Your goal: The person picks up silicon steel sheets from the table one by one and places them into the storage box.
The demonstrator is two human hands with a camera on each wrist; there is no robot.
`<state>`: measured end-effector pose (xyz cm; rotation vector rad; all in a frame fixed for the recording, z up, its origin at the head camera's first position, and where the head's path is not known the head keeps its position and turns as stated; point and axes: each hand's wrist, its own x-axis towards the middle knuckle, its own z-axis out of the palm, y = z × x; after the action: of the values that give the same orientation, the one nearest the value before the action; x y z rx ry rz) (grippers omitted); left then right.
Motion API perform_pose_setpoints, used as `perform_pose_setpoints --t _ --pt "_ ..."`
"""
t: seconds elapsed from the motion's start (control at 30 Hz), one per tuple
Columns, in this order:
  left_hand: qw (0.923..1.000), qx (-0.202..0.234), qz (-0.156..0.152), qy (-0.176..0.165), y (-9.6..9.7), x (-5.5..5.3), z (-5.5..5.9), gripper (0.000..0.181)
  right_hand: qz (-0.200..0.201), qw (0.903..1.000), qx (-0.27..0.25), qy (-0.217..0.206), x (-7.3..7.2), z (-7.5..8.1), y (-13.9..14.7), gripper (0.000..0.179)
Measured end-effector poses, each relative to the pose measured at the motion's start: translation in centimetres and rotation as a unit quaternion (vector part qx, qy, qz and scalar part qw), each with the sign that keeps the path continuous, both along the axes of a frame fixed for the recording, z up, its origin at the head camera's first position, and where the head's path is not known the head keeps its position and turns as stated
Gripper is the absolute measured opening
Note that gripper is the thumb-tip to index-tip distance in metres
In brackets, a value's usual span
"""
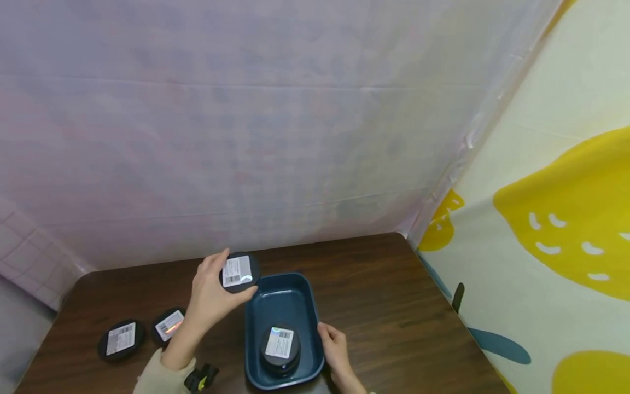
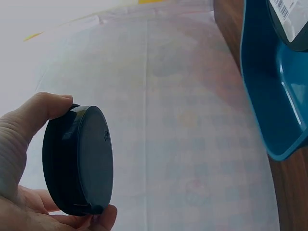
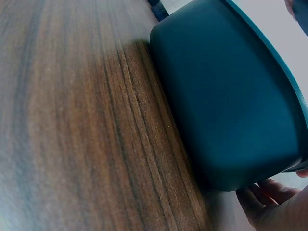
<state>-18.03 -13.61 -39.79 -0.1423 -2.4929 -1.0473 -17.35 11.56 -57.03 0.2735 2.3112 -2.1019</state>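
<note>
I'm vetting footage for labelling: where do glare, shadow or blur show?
Head view: small glare patch on the labelled black container in the left hand; left wrist view: upper left washed out to near white, bright streaks inside the blue tray; right wrist view: dark shadow along the tray's base, table grain blurred at far left, crisper beside the tray.

In the head view, the print on the labels is too small to read, and the left forearm hides an edge of the nearer loose container. In the tray, the upper container covers most of what lies beneath. The left wrist view crops the tray at right; the mark on the held container stays illegible. The right wrist view blurs the counter at left and cuts off the right grip.
</note>
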Motion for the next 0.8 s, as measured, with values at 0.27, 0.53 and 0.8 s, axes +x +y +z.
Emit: perform_pose_setpoints --t 0.27,0.53,0.8 --pt "0.9990 -0.016 -0.034 -0.024 0.5 -1.1 -0.5 0.086 0.003 0.9999 0.009 0.012 -0.2 -0.8 0.0 0.035" --pt "0.9967 -0.021 -0.060 -0.051 1.0 -2.5 -0.6 0.086 0.009 0.9999 0.001 0.014 -0.3 -0.9 0.1 0.036" --pt "0.9914 -0.035 -0.099 -0.077 1.9 -3.5 -1.1 0.090 0.009 0.9998 0.002 0.015 -0.4 -1.1 0.1 0.036"
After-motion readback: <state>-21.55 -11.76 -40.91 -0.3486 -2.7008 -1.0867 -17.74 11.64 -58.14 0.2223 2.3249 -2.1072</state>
